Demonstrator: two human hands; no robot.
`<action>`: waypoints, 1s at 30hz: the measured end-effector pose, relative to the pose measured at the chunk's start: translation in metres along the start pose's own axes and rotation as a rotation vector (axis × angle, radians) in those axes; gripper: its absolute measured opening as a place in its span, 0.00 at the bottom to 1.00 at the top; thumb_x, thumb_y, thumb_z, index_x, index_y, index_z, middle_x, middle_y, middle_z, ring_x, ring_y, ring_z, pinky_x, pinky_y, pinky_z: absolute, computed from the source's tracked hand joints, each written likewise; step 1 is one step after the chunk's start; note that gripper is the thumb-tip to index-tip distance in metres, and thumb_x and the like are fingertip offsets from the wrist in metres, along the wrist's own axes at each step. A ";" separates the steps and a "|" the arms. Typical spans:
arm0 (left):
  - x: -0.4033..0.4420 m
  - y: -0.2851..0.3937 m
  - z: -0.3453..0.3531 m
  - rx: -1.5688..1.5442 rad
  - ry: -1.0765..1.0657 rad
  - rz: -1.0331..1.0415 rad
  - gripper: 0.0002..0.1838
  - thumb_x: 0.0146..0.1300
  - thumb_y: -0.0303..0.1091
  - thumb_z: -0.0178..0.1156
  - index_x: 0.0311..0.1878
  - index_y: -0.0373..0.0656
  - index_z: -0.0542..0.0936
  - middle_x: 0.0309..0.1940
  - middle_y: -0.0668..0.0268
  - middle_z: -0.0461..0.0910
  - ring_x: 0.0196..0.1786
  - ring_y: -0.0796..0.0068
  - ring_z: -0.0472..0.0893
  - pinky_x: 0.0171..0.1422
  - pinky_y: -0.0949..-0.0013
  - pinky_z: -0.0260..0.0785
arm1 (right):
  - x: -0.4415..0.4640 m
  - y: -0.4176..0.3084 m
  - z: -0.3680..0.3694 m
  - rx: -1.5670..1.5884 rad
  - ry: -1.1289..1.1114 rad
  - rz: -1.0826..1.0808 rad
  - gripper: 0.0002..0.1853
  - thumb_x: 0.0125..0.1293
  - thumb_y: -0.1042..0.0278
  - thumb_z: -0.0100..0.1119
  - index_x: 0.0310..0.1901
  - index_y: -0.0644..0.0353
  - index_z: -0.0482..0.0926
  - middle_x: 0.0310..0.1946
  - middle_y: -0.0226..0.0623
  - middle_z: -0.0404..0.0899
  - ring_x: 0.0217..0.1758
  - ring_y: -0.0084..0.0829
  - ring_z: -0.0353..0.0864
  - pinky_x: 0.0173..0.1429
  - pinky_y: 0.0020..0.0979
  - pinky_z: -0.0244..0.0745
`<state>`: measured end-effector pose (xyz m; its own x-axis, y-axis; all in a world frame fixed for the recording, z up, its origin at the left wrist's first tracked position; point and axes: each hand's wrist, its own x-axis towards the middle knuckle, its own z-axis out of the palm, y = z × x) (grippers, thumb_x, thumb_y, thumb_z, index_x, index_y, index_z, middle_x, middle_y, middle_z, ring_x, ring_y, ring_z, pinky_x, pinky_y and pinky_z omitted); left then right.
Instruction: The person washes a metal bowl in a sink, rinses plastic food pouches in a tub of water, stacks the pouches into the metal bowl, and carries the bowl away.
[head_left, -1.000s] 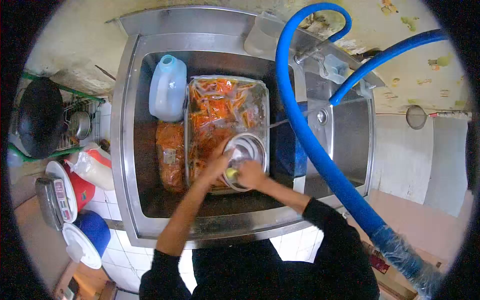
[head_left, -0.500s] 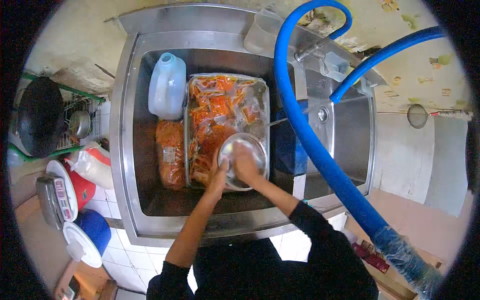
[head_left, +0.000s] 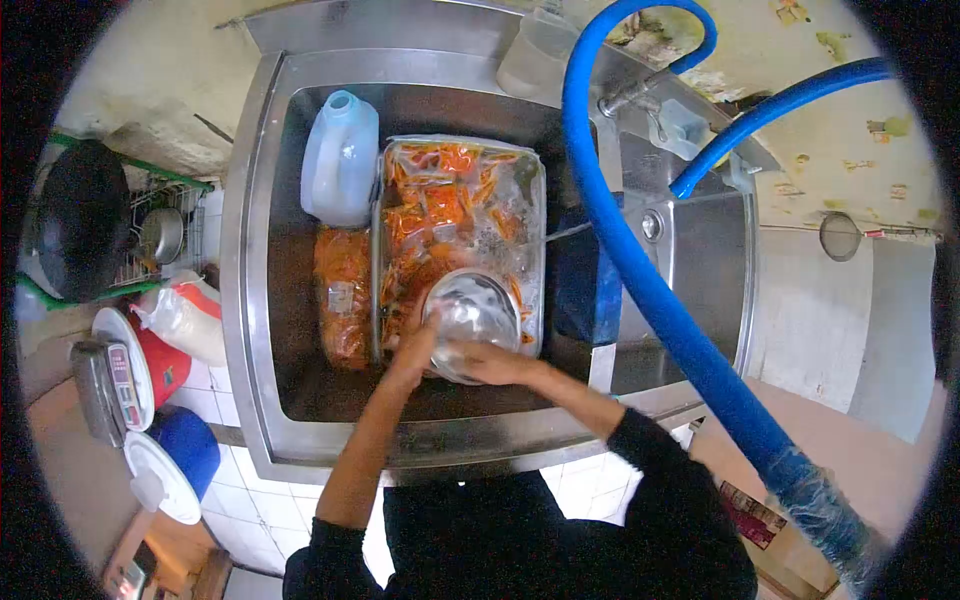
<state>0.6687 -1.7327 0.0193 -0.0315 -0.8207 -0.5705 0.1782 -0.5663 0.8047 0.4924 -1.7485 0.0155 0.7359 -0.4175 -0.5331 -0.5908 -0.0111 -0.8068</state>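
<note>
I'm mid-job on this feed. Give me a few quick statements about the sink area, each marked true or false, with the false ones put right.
1. The left hand and the right hand are both at the metal bowl. True.
2. The plastic jug stands right of the tray. False: it stands to the left of it.
3. The wrapped packet lies nearer the person than the jug. True.
4. The jug's mouth is covered by a red cap. False: no cap shows on it.
5. The thick hose is yellow. False: it is blue.
6. Orange-coloured packs lie in the tray. True.
</note>
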 end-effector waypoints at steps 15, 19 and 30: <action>0.025 0.047 0.014 -0.270 -0.233 -0.253 0.39 0.65 0.63 0.51 0.70 0.42 0.62 0.65 0.53 0.66 0.65 0.57 0.67 0.69 0.59 0.59 | 0.010 -0.039 -0.030 -0.666 0.023 0.350 0.15 0.58 0.63 0.53 0.38 0.68 0.78 0.37 0.58 0.77 0.47 0.49 0.77 0.54 0.44 0.72; -0.008 0.017 0.050 -0.324 0.212 -0.190 0.39 0.67 0.61 0.48 0.72 0.44 0.57 0.69 0.55 0.59 0.69 0.59 0.61 0.71 0.58 0.55 | 0.047 -0.017 -0.003 0.244 0.562 0.365 0.23 0.63 0.54 0.50 0.45 0.70 0.76 0.49 0.64 0.74 0.55 0.58 0.71 0.59 0.42 0.68; -0.005 0.006 0.024 -0.265 0.166 -0.274 0.37 0.70 0.59 0.45 0.72 0.44 0.55 0.68 0.54 0.61 0.68 0.61 0.63 0.71 0.60 0.56 | 0.048 0.001 0.000 0.000 0.554 -0.075 0.35 0.65 0.66 0.50 0.72 0.59 0.50 0.70 0.59 0.53 0.74 0.50 0.52 0.76 0.41 0.46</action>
<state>0.6465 -1.7334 0.0310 0.0424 -0.6063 -0.7941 0.4331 -0.7051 0.5614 0.5272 -1.7681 -0.0104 0.4916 -0.8309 -0.2605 -0.5433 -0.0589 -0.8375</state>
